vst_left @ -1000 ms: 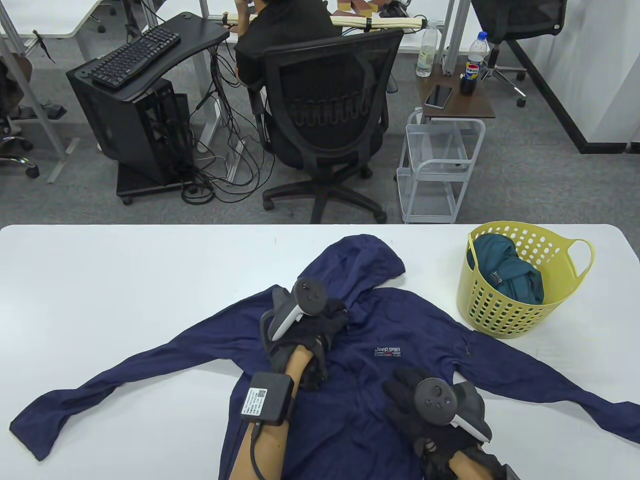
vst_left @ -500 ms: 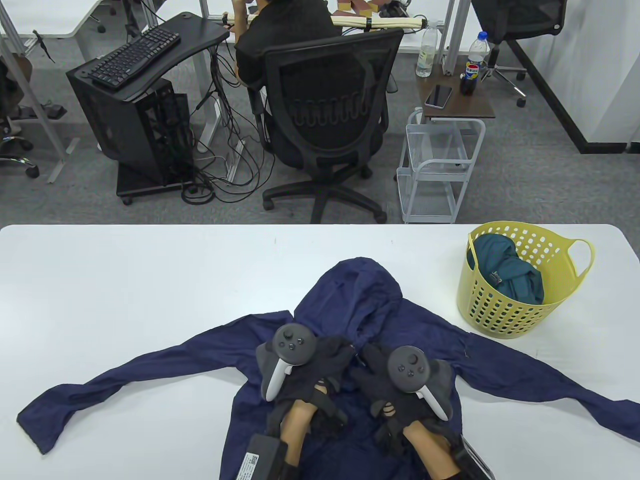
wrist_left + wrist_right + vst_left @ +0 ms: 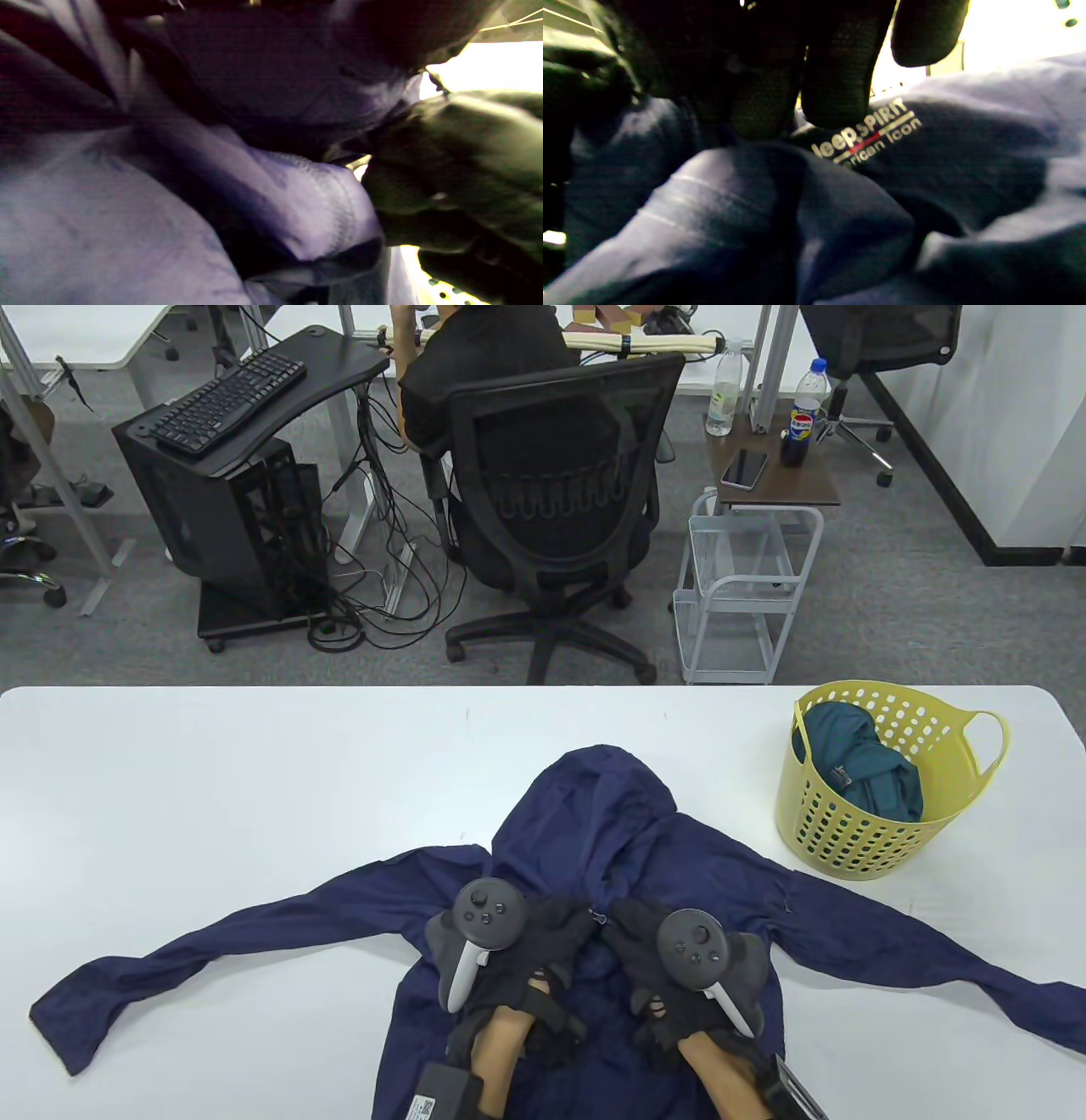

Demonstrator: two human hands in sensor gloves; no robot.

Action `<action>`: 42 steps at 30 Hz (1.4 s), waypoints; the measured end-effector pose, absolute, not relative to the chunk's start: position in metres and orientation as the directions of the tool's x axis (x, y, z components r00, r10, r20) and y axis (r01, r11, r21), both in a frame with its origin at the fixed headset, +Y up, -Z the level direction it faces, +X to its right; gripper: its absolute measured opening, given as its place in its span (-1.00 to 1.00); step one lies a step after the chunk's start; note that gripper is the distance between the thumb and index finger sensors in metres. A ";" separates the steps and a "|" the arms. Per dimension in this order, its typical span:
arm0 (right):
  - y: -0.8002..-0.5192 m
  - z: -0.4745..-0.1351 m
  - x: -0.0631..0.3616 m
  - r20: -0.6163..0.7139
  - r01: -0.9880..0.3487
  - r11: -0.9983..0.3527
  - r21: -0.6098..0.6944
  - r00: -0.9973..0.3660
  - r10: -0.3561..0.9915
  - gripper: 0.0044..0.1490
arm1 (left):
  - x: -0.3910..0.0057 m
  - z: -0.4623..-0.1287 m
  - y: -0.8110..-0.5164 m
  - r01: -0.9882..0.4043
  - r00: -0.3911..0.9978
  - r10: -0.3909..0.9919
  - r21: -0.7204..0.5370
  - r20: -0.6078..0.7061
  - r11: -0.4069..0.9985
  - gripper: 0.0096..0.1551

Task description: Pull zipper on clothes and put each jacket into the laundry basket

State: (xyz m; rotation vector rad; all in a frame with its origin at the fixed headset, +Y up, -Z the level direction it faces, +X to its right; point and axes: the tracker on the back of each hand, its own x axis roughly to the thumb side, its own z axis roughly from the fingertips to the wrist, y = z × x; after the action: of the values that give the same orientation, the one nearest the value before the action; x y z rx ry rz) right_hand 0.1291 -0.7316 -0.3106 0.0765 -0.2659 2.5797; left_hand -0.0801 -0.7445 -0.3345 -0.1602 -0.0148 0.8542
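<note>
Table view | step: zip looks closed, gathering jacket (image 3: 645, 848) | left hand (image 3: 543, 937) and right hand (image 3: 649, 937) side by side, bunching chest fabric | next: lift into basket (image 3: 933, 836), far right of hands

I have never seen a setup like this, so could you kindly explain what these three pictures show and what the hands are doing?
There is no machine here: a person works in black sensor gloves, with a controller-like tracker strapped to the back of each hand. The wide picture looks down at a white table; the other two come from small cameras on each wrist, hence the dark, close views.

A navy jacket lies spread on the table, sleeves out. The left hand and right hand sit side by side on its chest, near the zipper. The fingers press into bunched cloth beside the chest logo; it looks like a grip, though the blur hides it. A yellow laundry basket to the right holds a teal jacket.
</note>
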 end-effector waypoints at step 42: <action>-0.763 -0.321 0.153 0.065 -0.451 -0.885 0.116 -0.886 0.460 -0.47 | -0.018 -0.368 -0.686 -0.088 0.902 0.027 0.124 0.432 0.988 -0.42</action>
State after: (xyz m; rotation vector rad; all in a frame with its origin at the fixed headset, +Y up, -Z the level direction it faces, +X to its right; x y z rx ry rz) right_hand 0.1532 -0.7627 -0.3208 0.1238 0.1340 2.6614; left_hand -0.0180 -0.6863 -0.3684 0.1417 -0.4436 0.0596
